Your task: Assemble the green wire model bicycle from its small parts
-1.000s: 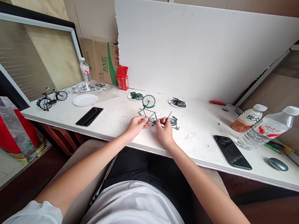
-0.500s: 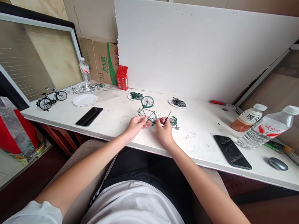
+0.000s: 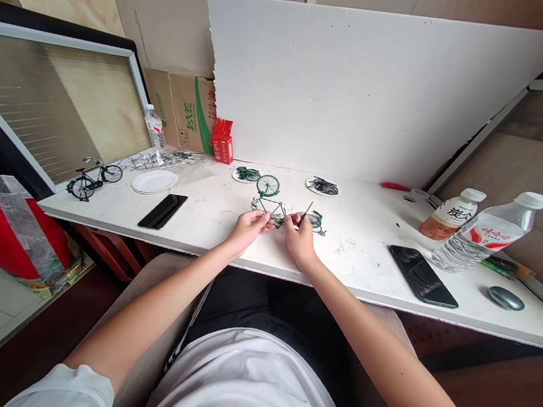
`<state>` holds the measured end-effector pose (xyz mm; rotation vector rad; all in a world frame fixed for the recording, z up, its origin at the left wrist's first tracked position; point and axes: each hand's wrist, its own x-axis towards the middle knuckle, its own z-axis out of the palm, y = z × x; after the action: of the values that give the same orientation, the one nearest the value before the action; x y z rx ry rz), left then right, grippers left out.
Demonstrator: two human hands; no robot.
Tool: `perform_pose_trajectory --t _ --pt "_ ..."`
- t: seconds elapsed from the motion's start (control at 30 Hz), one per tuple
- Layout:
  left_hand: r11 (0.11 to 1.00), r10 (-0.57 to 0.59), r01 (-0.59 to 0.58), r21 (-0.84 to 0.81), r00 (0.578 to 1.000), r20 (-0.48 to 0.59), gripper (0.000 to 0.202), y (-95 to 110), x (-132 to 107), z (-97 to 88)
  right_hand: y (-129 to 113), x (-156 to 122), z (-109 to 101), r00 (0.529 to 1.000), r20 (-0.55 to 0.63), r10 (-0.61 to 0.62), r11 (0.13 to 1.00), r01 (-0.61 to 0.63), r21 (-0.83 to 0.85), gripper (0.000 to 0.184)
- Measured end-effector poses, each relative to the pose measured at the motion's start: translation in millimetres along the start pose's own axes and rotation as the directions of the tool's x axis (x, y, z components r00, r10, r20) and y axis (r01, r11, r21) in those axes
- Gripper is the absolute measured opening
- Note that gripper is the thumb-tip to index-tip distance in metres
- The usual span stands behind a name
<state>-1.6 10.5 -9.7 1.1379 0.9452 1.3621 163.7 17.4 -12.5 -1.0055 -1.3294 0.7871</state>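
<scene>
A green model bicycle [image 3: 267, 204] lies at the front middle of the white table, one spoked wheel pointing away from me and the other out to the right. My left hand [image 3: 248, 227] is closed, thumb and fingers pinching the lower part of the bicycle. Close beside it my right hand [image 3: 300, 236] is also closed, with a thin dark rod [image 3: 306, 212] sticking up from between its fingers. Its fingertips are at the bicycle's frame near the rear wheel [image 3: 314, 221]. What exactly the fingertips touch is too small to make out.
Two small plates of parts, one green [image 3: 246, 174] and one black [image 3: 323, 187], stand behind. On the left are a black model bicycle [image 3: 93, 180], a white plate [image 3: 155, 181] and a phone [image 3: 162, 211]. Rightward are another phone [image 3: 423, 276], bottles [image 3: 492, 231] and a mouse [image 3: 505, 298].
Both hands stay almost in place at the green bicycle. The thin rod in my right hand has shifted very slightly to the right.
</scene>
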Motion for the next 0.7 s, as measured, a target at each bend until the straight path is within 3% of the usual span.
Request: perform_pose_trajectory --t 0.7 --pt "1.000 0.023 -0.023 0.020 1.000 0.016 0.038 0.0 -1.1 -0.1 -2.7 -1.1 0.2 1.000 -0.008 -0.001 1.000 0.001 -0.024 0.034"
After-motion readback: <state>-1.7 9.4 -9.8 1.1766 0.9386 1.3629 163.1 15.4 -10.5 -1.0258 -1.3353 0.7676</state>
